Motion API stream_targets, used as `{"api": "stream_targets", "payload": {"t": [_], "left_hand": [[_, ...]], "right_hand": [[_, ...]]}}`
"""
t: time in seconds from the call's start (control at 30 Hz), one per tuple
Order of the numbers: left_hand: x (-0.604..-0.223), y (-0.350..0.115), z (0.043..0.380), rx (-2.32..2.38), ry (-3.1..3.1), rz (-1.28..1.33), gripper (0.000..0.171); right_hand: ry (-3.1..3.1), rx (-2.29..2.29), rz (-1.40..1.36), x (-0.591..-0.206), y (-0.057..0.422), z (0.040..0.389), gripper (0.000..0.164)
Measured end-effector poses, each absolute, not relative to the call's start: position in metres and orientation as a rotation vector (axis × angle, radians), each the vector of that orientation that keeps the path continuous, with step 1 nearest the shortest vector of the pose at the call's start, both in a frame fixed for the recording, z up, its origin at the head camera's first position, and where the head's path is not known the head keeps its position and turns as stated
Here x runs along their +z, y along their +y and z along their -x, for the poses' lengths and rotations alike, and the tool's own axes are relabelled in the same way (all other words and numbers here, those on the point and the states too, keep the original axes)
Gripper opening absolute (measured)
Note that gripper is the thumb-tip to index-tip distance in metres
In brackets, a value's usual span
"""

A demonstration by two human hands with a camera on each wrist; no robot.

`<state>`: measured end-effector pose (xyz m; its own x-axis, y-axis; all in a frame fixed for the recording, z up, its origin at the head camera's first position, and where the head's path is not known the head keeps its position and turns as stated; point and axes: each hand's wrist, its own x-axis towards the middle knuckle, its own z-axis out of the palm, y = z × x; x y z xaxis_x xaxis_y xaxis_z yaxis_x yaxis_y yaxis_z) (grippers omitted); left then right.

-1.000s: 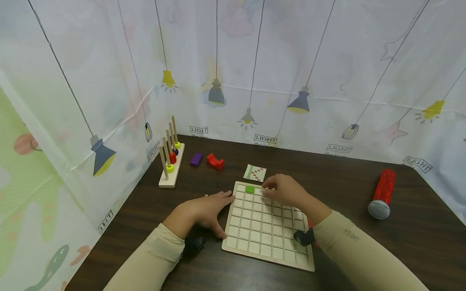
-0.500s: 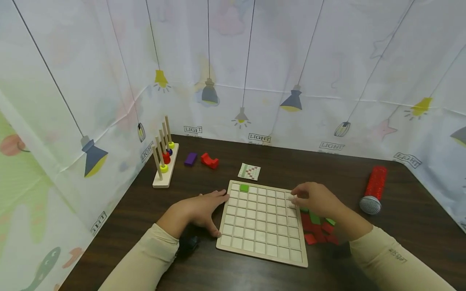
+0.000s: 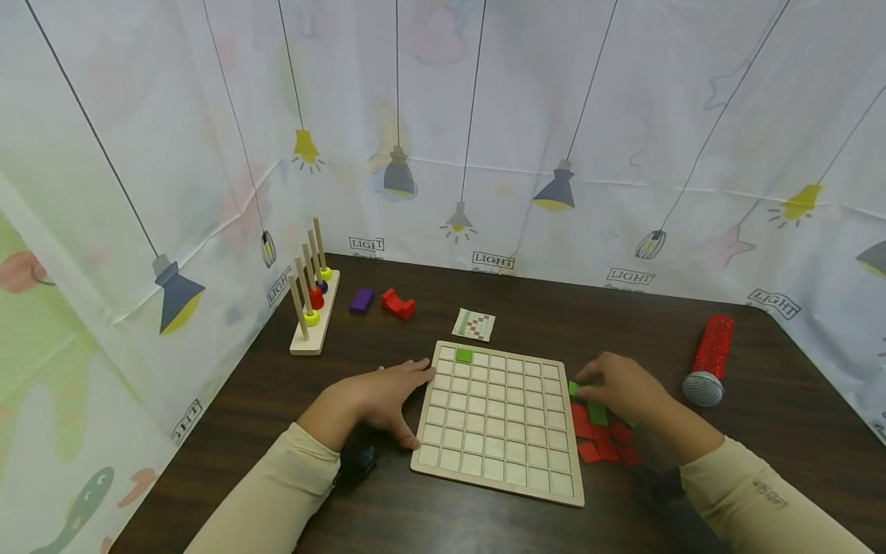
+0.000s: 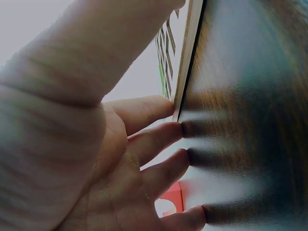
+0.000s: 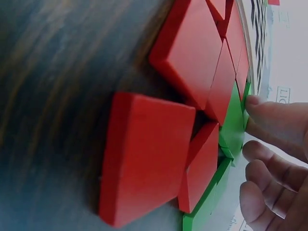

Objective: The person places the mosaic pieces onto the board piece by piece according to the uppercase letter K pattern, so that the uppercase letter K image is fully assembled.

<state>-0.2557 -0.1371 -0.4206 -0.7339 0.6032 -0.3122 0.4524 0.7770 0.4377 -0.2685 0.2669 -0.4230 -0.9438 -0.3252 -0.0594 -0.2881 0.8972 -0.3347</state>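
A wooden grid board (image 3: 494, 419) lies flat on the dark table, one green tile (image 3: 464, 355) set in its far row. My left hand (image 3: 381, 396) rests at the board's left side with thumb and fingers spread; in the left wrist view a fingertip touches the board's edge (image 4: 186, 57). To the right of the board, my right hand (image 3: 626, 388) pinches a green square tile (image 3: 573, 388) between thumb and finger at the far end of a tile pile. Several red tiles (image 5: 149, 159) and more green tiles (image 5: 233, 120) lie loosely heaped there.
A small patterned card (image 3: 474, 325) lies beyond the board. Farther left are a red curved block (image 3: 398, 305), a purple block (image 3: 361, 301) and a pegged wooden stand (image 3: 314, 331) with coloured beads. A red microphone (image 3: 711, 358) lies at the right.
My right hand has moved right from above the board's far row to the tile pile beside it, and lowered onto a green tile. My left hand has stayed at the board's edge.
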Motion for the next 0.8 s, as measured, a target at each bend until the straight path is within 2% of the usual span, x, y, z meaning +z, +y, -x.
{"api": "stream_targets", "payload": {"t": [0.27, 0.5, 0.8], "left_hand": [[-0.423, -0.138, 0.257, 0.457, 2.534, -0.800, 0.112], [-0.424, -0.138, 0.258, 0.459, 2.534, -0.801, 0.112], [-0.425, -0.139, 0.258, 0.457, 2.536, -0.810, 0.112]], "right_hand": [[2.960, -0.499, 0.503, -0.419, 0.264, 0.267, 0.019], [3.027, -0.594, 0.325, -0.425, 0.266, 0.279, 0.013], [3.045, -0.806, 0.351, -0.414, 0.237, 0.296, 0.016]]}}
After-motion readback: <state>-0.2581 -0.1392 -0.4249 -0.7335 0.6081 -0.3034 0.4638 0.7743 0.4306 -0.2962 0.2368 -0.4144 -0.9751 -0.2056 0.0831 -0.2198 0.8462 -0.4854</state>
